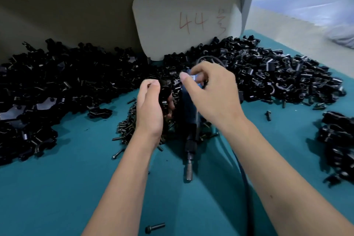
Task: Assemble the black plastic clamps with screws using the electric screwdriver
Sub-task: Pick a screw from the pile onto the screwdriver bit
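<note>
My left hand (149, 109) grips a black plastic clamp (165, 94) in its curled fingers, just above a heap of dark screws (125, 128) on the teal table (76, 188). My right hand (212, 94) curls around the rear end of the dark blue electric screwdriver (189, 120). The tool slants toward me and its metal bit (188, 171) points at the table's near side. The two hands are close together, the clamp beside the screwdriver's body.
Large piles of black clamp parts lie at the left (57, 86) and back right (268, 74), with a smaller pile at the far right (337, 140). A card marked "44" (187, 19) leans at the back. Loose screws (155, 227) lie about. The tool's cable (241, 168) runs under my right forearm.
</note>
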### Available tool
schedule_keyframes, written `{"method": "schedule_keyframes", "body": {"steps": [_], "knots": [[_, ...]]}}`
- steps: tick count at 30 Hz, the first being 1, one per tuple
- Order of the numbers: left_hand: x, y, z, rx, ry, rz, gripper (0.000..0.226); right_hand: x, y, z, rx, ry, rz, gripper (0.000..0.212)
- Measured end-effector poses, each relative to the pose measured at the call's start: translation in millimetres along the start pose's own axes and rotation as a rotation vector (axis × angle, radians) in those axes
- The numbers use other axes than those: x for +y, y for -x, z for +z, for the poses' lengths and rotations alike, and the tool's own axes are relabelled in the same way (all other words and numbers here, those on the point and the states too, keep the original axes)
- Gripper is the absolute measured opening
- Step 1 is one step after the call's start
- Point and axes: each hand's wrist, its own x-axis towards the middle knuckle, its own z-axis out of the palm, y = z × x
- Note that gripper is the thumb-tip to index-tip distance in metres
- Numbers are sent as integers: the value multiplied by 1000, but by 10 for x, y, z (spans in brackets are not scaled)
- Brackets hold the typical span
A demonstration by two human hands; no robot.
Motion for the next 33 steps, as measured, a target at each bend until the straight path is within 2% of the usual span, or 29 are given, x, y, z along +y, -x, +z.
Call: {"method": "schedule_keyframes", "body": {"steps": [2,4,7,10,12,15,17,19,22,25,27,29,33], "knots": [[56,43,131,-34,-134,93,19,-56,33,-168,-126,-184,-92,19],[92,119,292,-94,-272,179,21,-26,93,-385,-219,-203,-156,17],[64,318,625,-196,-245,152,22,173,151,-864,-239,-212,-120,9],[-11,571,1104,-238,-131,15,30,405,195,-1386,-297,-66,-48,12],[-123,693,1422,-298,-161,-77,38,545,212,-1691,-350,103,3,12],[-350,866,1814,-394,-346,-146,37,733,250,-2068,-437,359,87,14],[-464,915,1985,-402,-539,-118,37,811,268,-2181,-391,368,136,22],[-509,883,2103,-416,-597,-113,36,852,259,-2192,-293,288,192,28],[-488,827,2240,-481,-467,-298,29,872,192,-2060,-178,320,212,25],[-409,818,2262,-474,-297,-430,10,818,143,-1841,-59,235,192,25],[-384,779,2146,-431,-276,-403,13,802,122,-1710,7,184,196,25],[-379,716,1946,-364,-374,-278,21,826,92,-1586,9,214,229,26],[-309,574,1586,-250,-612,-147,27,874,52,-1266,-187,391,299,33]]}}
